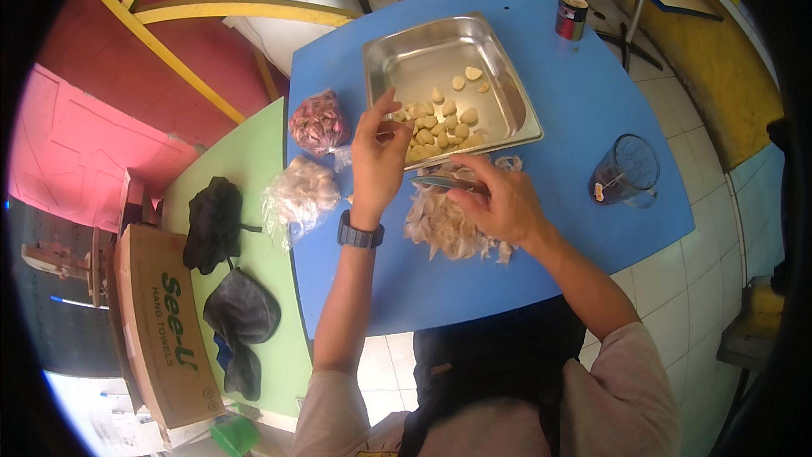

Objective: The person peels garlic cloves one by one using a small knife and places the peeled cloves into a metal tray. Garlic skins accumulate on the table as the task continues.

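My left hand, with a dark watch at the wrist, is over the left front edge of a rectangular steel pan. Its thumb and fingers are apart, and nothing shows held between them. Peeled garlic cloves lie in the front half of the pan, several beside my fingertips. My right hand is closed around a small knife, whose blade points left just in front of the pan. Beneath the knife and that hand, a heap of papery garlic skins rests on the blue table.
Left of my left hand sit a plastic bag of reddish shallots and a bag of unpeeled garlic. A glass mug with dark liquid and a tea bag tag stands right; a can stands farther back. Black cloth items lie on the green table.
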A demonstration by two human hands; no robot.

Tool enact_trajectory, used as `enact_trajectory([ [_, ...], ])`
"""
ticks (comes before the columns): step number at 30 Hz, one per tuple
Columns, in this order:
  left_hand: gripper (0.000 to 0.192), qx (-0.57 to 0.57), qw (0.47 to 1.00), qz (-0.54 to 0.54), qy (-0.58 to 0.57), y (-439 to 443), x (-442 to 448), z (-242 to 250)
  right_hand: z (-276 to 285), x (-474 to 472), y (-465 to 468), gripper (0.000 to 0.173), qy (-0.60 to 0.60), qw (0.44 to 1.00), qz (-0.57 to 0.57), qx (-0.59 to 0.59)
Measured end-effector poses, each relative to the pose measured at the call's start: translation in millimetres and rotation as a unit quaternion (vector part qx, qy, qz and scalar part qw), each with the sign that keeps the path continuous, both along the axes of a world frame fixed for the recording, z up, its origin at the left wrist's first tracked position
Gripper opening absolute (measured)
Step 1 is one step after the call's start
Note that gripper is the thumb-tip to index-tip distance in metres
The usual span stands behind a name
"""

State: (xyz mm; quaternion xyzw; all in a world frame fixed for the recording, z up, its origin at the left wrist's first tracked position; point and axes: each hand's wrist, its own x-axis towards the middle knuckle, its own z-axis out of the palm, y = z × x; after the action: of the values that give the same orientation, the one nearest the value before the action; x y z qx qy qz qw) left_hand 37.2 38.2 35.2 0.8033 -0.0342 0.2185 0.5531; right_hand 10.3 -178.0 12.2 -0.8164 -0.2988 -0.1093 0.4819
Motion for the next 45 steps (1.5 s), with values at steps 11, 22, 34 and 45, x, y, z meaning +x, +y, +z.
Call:
enact_trajectory([
  [11,0.023,0.093,0.98,0.128,0.123,52.1,-109.5,-7.4,-9.4,0.9,0.5,0.035,-0.003,0.998,-0.009,0.063],
  [22,0.033,0.324,0.927,0.138,0.134,67.5,-91.8,-48.5,-8.4,0.1,2.3,0.03,-0.045,0.996,0.003,0.076],
  [34,0.019,0.359,0.919,0.148,0.07,71.6,-82.9,-74.0,-8.1,-0.9,3.9,0.027,-0.058,0.996,0.003,0.074],
  [45,0.024,0.223,0.959,0.047,0.171,39.8,-132.2,-27.8,-8.7,-0.5,3.3,0.028,-0.057,0.996,-0.006,0.068],
])
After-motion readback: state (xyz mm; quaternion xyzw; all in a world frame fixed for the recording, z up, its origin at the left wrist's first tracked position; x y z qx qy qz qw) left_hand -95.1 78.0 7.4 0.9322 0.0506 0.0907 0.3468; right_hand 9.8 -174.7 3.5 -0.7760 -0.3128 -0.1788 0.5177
